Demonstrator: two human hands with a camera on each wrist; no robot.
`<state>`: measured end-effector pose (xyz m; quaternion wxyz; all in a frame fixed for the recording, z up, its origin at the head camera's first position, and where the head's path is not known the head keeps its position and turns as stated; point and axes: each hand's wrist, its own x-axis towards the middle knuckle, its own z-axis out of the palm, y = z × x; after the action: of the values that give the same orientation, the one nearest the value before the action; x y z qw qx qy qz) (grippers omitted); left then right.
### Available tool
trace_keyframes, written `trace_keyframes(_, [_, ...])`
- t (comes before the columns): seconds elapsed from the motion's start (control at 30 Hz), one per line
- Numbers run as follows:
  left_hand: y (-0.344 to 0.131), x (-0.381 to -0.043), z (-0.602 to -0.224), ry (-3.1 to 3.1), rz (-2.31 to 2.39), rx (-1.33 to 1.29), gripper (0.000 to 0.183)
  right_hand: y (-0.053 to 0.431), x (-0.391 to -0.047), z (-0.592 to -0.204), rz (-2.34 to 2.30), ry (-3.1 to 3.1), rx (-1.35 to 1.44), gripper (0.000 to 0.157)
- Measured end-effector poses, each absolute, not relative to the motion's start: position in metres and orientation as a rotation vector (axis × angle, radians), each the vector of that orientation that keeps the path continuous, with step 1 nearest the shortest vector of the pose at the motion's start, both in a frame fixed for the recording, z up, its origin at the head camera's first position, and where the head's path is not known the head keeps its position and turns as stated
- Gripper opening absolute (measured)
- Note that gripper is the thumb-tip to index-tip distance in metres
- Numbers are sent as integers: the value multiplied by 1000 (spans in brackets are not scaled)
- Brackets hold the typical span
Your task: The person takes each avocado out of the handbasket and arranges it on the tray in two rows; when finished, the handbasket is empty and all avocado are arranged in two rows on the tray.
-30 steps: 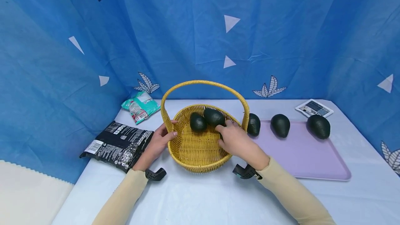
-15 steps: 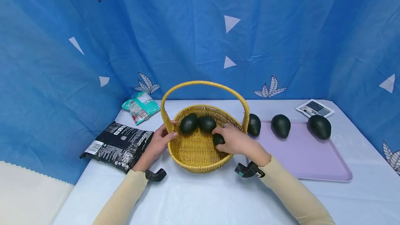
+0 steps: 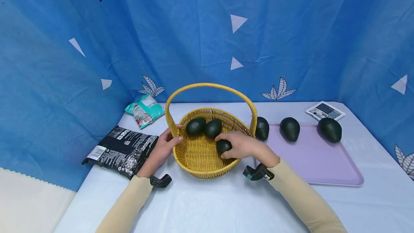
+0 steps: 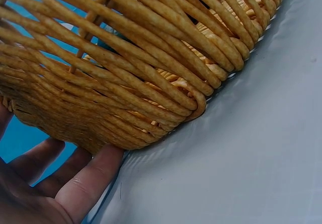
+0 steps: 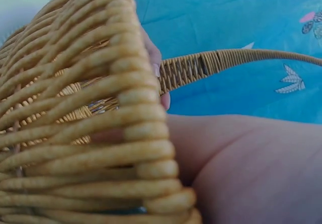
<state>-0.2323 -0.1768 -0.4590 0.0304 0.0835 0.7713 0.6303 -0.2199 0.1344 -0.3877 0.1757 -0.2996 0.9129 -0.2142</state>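
Observation:
A yellow wicker basket [image 3: 197,159] with a tall arched handle stands on the white-covered table. My left hand [image 3: 162,149] grips its left side at the foot of the handle, thumb inside the rim. In the left wrist view, the thumb and fingers lie against the woven wall [image 4: 126,78]. Inside the basket, my right hand [image 3: 244,146] holds a dark green avocado [image 3: 223,147] low on the right side. Two more avocados lie side by side towards the back, one at the left [image 3: 195,127] and one in the middle [image 3: 213,128]. The weave partly hides my right hand [image 5: 251,168] in its wrist view.
Right of the basket lies a lilac tray [image 3: 310,163] with three avocados along its back edge. Behind it is a white printed packet [image 3: 325,112]. A black package [image 3: 123,150] and a teal packet [image 3: 146,110] lie on the left. A blue curtain [image 3: 200,39] hangs behind.
The two back avocados have shifted left inside the basket. My right hand has brought a third one into view and moved it slightly left and nearer. The left hand keeps its hold.

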Motion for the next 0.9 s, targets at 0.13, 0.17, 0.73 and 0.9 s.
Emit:
trace_keyframes(0.13, [-177, -232, -459, 2365, 1946, 254, 51, 137, -222, -388, -661, 2557, -846, 50])
trace_keyframes(0.17, [-177, -232, -459, 2366, 1943, 251, 51, 137, -222, -387, -668, 2554, -843, 48])
trace_keyframes(0.73, [-178, -231, -457, 2371, 1929, 248, 51, 140, -221, -385, -732, 2519, -956, 55])
trace_keyframes(0.9, [-177, -231, -456, 2351, 1955, 269, 51, 143, -219, -384, -807, 2528, -970, 54])
